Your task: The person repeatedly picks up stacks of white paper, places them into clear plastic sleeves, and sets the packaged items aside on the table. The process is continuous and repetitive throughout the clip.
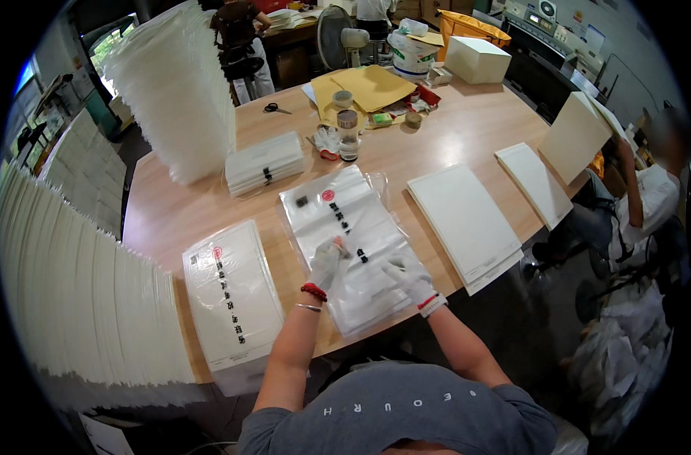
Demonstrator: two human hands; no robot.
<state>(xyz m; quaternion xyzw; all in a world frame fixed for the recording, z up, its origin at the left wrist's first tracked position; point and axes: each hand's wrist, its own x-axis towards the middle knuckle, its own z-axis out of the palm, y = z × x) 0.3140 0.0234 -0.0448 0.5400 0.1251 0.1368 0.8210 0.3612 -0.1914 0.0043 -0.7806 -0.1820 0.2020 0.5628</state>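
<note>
A stack of clear plastic bags [372,292] with black print and a red round mark lies in front of me on the wooden table. My left hand [326,263], in a white glove with bare fingertips showing, pinches at the top bag near its middle. On the bag's right part rests my right hand [410,279], also gloved, its fingers stretched out. To the left, a printed bag with white sheets inside [232,296] lies flat at the table edge. A pile of white paper sheets [467,220] sits to the right of the bags.
Tall white paper stacks [175,91] rise at the left. A folded bag bundle [266,163], scissors [277,108], a clear jar [348,136] and yellow envelopes [376,87] lie farther back. At the right, a seated person [649,189] handles large boards [577,136].
</note>
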